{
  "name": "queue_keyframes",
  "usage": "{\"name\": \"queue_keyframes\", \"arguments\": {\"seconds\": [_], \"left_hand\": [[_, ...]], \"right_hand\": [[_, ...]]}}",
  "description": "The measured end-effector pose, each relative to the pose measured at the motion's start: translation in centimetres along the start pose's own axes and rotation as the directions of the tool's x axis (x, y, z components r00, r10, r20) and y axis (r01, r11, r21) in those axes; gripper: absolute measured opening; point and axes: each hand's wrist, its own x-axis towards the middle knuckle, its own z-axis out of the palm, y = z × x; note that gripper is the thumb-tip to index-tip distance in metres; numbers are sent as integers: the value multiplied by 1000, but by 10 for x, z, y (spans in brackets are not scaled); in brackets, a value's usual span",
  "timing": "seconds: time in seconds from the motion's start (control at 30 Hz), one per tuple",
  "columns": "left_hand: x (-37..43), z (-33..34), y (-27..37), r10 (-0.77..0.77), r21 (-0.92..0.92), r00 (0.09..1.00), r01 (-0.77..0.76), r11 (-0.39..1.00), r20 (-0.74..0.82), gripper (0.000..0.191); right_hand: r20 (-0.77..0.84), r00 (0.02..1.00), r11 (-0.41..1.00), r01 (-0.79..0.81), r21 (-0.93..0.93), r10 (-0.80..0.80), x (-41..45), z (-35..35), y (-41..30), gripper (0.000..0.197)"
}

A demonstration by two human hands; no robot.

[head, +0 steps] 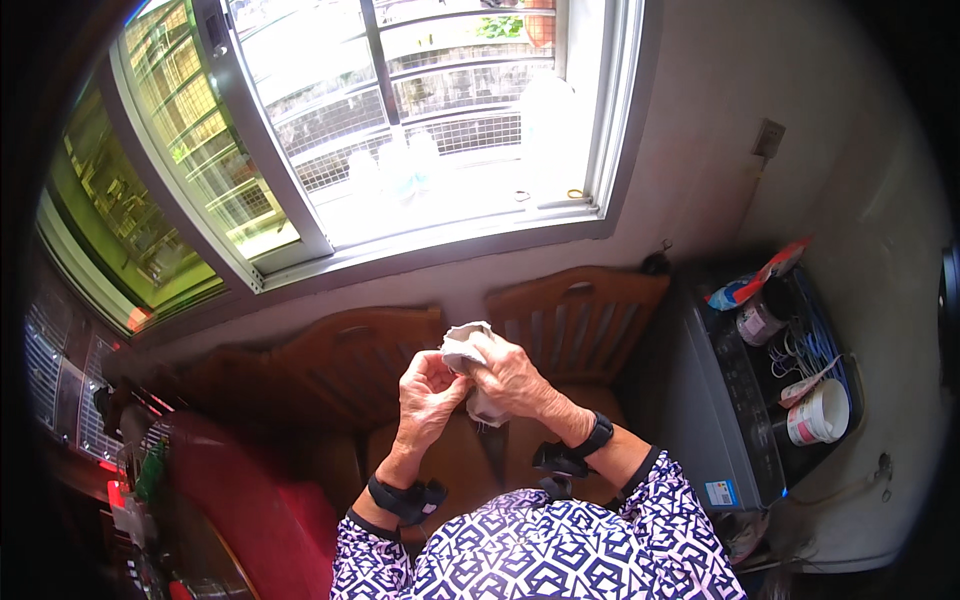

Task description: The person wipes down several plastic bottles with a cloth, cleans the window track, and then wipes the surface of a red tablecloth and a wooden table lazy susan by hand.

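Note:
In front of my chest, both hands meet at a crumpled off-white cloth with frayed edges. My right hand grips the cloth; one part stands up above its fingers and another hangs below, loose threads at its lower edge. From the other side my left hand comes in, thumb and fingertips pinched together at the cloth's edge. Whether a thread lies between those fingertips is too small to tell. Behind and below the hands are wooden chairs or a bench, with slatted backrests and brown seats.
At right, a grey appliance resembling a washing machine carries a white tub, a jar, bundled blue cables and a red-blue packet. A barred sliding window is ahead. A red-covered surface lies left.

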Motion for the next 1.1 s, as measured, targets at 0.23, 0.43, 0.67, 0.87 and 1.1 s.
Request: {"name": "queue_keyframes", "arguments": {"seconds": [0.23,0.43,0.67,0.87,1.1], "left_hand": [[-3,-13,-8,-98,-260,993,114,959,72,22],[-6,-22,-4,-102,-253,991,120,960,84,19],[2,-16,-8,-23,-174,999,17,985,-34,32],[-13,-15,-13,54,-45,997,-56,997,-52,25],[-3,-18,-2,-82,-142,996,77,987,-30,24]], "right_hand": [[-52,995,970,93,223,-84,-8,-6,-6,35],[152,922,594,-350,724,357,-16,-11,-4,18],[-33,993,993,109,-41,-111,-3,11,0,30],[-103,992,982,-47,184,67,-14,25,0,27],[-196,936,775,-112,622,293,-9,23,-3,23]]}}
